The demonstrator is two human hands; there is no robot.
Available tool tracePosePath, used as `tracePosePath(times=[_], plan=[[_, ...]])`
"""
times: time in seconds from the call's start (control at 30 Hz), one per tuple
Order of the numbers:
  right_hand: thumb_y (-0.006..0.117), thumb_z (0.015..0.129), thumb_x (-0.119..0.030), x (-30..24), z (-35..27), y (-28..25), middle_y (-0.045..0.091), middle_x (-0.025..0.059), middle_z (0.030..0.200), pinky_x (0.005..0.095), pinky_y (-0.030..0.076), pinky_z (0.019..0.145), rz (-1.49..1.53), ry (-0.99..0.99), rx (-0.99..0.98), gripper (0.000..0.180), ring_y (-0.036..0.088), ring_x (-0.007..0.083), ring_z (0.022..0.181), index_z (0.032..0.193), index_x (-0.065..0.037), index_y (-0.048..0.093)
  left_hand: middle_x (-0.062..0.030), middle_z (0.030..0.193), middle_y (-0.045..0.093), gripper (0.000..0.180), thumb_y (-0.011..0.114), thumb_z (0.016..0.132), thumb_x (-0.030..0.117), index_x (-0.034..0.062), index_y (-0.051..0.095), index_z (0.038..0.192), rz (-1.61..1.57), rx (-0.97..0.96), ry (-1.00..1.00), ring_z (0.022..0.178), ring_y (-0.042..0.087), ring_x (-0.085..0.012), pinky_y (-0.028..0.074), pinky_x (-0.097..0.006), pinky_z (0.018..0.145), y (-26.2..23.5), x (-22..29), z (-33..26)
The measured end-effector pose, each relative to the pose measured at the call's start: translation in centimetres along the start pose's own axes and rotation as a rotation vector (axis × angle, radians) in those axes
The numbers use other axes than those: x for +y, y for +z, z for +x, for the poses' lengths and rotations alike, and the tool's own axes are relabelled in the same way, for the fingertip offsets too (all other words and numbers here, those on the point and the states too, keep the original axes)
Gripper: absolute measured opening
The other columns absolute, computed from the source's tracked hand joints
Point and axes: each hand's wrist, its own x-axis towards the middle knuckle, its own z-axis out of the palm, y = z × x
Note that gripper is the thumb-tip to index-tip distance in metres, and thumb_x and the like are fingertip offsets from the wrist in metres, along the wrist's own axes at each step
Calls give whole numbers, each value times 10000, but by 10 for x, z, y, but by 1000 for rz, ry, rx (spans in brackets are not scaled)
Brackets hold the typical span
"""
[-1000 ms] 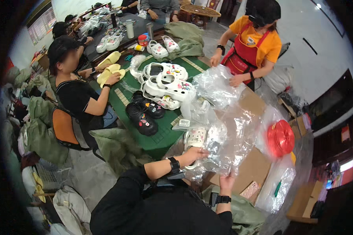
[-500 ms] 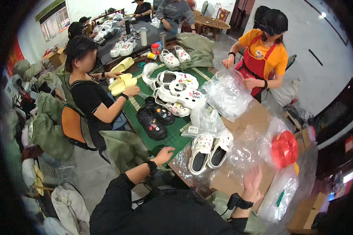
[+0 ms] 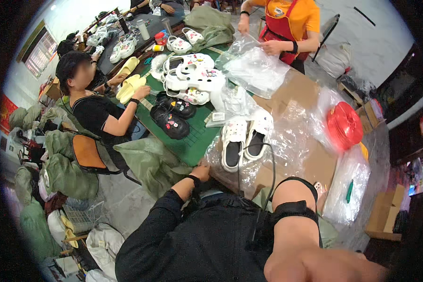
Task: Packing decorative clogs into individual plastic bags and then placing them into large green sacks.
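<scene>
Surface: green cutting mat (image 3: 192, 141) over a long table, brown cardboard (image 3: 310, 164) at its 3 o'clock side.
Room: workshop; green sacks (image 3: 66, 174) at 9 o'clock, grey floor, two other people at the table.
White clogs (image 3: 245, 138): a pair, soles down, dark insoles, small charms on the toes; lying on a clear plastic bag (image 3: 286, 141) at picture centre.
Left hand (image 3: 202, 173): at the table edge, 7 o'clock of the clogs, touching the bag's rim; grip cannot be told.
Right hand: out of view; only the forearm (image 3: 296, 221) with a black strap shows.
Red twine spool (image 3: 345, 124): 3 o'clock of the clogs.
Black clogs (image 3: 174, 117): 10 o'clock.
</scene>
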Motion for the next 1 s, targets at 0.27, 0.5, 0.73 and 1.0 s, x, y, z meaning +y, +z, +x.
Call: tracePosePath(times=[0.27, 0.5, 0.73, 1.0], plan=[[388, 884, -194, -19, -21, -1, 483, 47, 1042, 483, 442, 696, -36, -84, 21, 185, 530, 285, 835, 1014, -136, 505, -327, 1202, 371, 632, 434, 685, 70, 4, 275, 1294, 17, -27, -148, 1086, 430, -408, 354, -397, 915, -34, 44, -18], [386, 885, -205, -24, -15, 7, 470, 49, 1064, 478, 430, 716, -50, -145, 8, 198, 511, 283, 863, 1033, -132, 495, -323, 1252, 308, 690, 414, 674, 68, 14, 199, 1327, -98, -244, -225, 1125, 405, -382, 361, -395, 909, -37, 46, -17], [384, 885, -216, -30, -24, 3, 457, 50, 1085, 473, 417, 737, -69, -211, 28, 213, 492, 281, 892, 1051, -127, 485, -276, 1366, 78, 753, 449, 663, 47, 41, 135, 1347, -64, -197, -251, 1230, 235, -385, 303, -397, 963, -49, 48, -18], [382, 886, -228, -22, -16, 9, 443, 52, 1109, 468, 403, 760, -94, -285, 52, 232, 470, 279, 925, 1072, -122, 473, -249, 1382, -37, 729, 366, 706, -34, 126, 105, 1368, -34, -147, -163, 1277, 106, -387, 318, -414, 958, 7, -1, 18]])
